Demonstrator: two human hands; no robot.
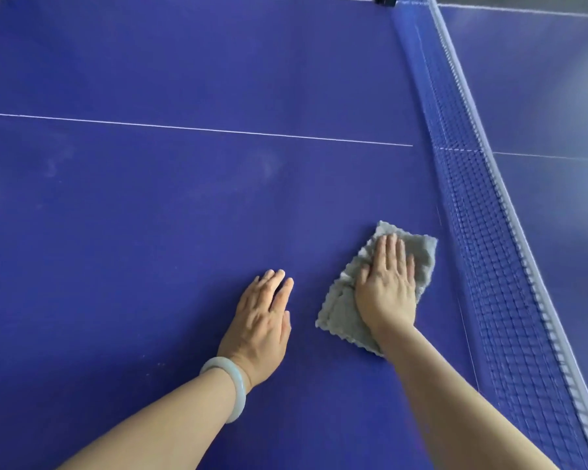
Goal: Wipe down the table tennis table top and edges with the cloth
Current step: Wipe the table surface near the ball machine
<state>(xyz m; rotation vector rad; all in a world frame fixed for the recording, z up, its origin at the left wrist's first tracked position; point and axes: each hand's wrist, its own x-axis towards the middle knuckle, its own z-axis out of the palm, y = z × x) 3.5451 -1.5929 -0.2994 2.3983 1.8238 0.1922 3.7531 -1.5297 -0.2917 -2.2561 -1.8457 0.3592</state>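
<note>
Wiping: right hand (386, 286), fingers straight, presses folded grey textured cloth (340, 313) on blue table tennis table top (184, 215).
Left hand (262, 320): fingers flat, holding nothing, beside it.
Progress: pale smudges (267, 164) beyond the fingertips; likely much remains.

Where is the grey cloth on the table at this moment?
In the head view, the grey cloth lies flat on the blue table top, lower right, under the right hand, close beside the net.
</note>
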